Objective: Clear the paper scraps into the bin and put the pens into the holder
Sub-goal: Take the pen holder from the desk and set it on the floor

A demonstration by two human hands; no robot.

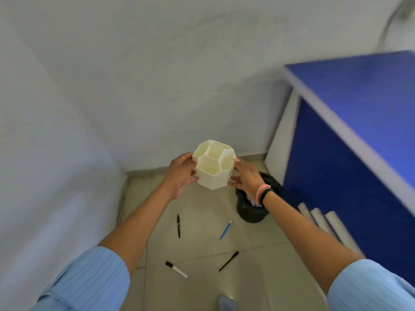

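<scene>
I hold a cream pen holder [213, 164] with several empty compartments in the air, my left hand [182, 173] on its left side and my right hand [247, 176] on its right side. Below on the tiled floor lie several pens: a black pen [178, 226], a blue pen [226, 229], another black pen [229, 261] and a white marker with a black cap [176, 269]. A black bin [251, 209] with paper scraps inside stands on the floor, partly hidden behind my right wrist.
A blue desk [359, 122] fills the right side, with its side panel next to the bin. White rolled tubes [323, 221] lean by the desk. White walls meet in a corner ahead. A shoe tip [226, 303] shows at the bottom edge.
</scene>
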